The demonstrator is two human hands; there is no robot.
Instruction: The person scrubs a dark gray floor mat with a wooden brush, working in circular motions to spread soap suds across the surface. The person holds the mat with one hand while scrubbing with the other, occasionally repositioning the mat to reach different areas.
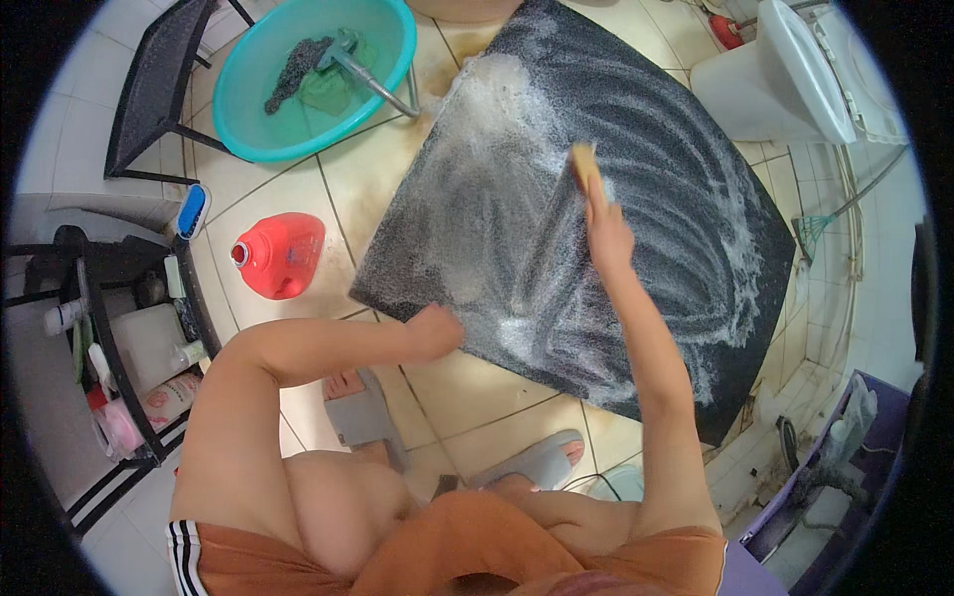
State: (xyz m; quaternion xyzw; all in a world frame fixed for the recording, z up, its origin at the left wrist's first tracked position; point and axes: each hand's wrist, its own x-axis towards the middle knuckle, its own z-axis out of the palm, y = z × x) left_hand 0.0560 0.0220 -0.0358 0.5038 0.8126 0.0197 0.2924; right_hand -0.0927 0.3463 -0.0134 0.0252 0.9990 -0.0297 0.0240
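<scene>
A dark mat [671,246] lies on the tiled floor, streaked with white suds. My right hand [610,235] holds a scrubbing brush [585,165] against its upper middle; the brush has a yellowish wooden body, and its bristles are mostly hidden. Over the mat's near left edge is my left hand [434,333], its fingers curled, with nothing seen in it. A red plastic jug [283,255], its mouth uncapped, is on the tiles left of the mat. Beyond it, a turquoise basin [223,112] contains a shower head [339,54] and wet dark and green cloths [326,91].
A black rack [112,350] with bottles lines the left side, near a blue brush [192,211]. A white toilet [768,89] stands at the upper right. A purple bin or box [801,454] is at the lower right. My slippered feet [533,462] rest below the mat.
</scene>
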